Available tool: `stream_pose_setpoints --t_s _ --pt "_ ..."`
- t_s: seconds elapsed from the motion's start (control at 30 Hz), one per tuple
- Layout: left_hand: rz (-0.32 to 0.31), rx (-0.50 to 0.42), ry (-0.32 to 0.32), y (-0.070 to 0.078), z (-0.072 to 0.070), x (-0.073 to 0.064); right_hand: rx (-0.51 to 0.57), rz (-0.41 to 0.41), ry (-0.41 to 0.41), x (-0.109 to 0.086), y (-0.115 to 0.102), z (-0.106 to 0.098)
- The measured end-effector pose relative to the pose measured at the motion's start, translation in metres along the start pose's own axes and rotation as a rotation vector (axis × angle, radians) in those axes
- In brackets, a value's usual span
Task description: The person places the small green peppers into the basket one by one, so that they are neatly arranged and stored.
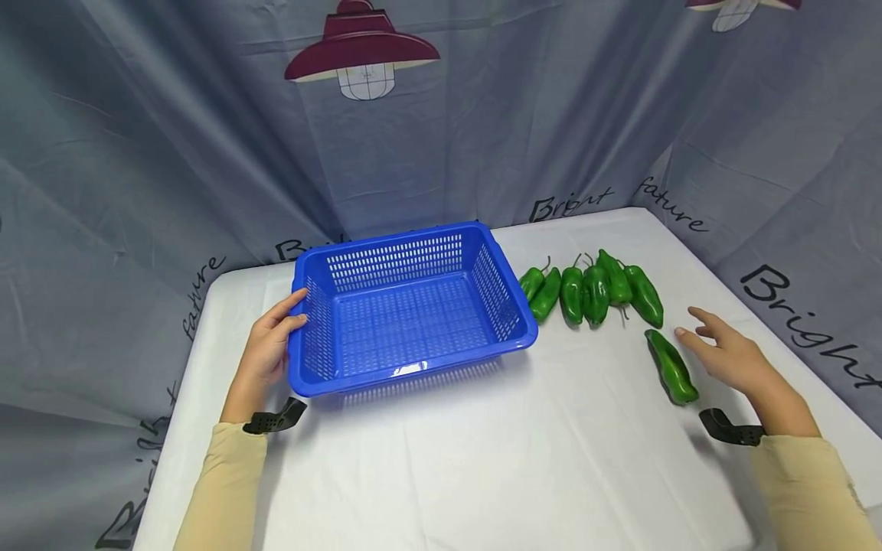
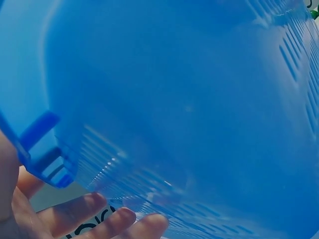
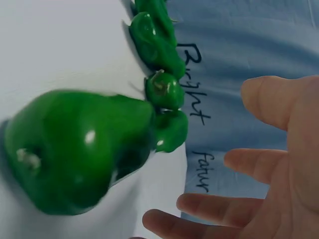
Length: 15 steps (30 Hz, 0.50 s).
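Head view: the left hand point(image 1: 267, 346) pinches the left rim of the blue basket point(image 1: 413, 314). Right of the basket, a row of green peppers point(image 1: 595, 296) lies on the worktop point(image 1: 537, 451); farther right, the right hand point(image 1: 732, 358), fingers spread, hovers just beside a lone pepper point(image 1: 671, 367).

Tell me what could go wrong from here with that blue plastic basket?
The left hand holds the blue rectangular plastic basket at one end only, so it might tip if lifted.
If it slides right, it might bump the nearest glossy green peppers.
A single long green pepper lies loose beside the open right hand, so a clumsy reach might roll it away.
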<state>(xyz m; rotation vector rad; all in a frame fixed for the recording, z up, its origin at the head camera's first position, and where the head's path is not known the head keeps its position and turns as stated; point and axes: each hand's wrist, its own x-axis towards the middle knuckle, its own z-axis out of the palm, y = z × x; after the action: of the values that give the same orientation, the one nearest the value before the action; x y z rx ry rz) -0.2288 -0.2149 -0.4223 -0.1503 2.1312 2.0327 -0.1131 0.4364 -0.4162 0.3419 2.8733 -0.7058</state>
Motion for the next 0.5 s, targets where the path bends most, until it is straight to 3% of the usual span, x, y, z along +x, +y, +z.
stream_pose_setpoints --t_s 0.33,0.5 --pt "-0.008 -0.005 0.001 -0.002 0.001 -0.001 0.161 -0.028 0.03 -0.003 0.009 0.017" --pt "0.001 -0.025 0.0 -0.002 0.001 0.0 0.177 -0.052 0.004 -0.001 0.01 0.023"
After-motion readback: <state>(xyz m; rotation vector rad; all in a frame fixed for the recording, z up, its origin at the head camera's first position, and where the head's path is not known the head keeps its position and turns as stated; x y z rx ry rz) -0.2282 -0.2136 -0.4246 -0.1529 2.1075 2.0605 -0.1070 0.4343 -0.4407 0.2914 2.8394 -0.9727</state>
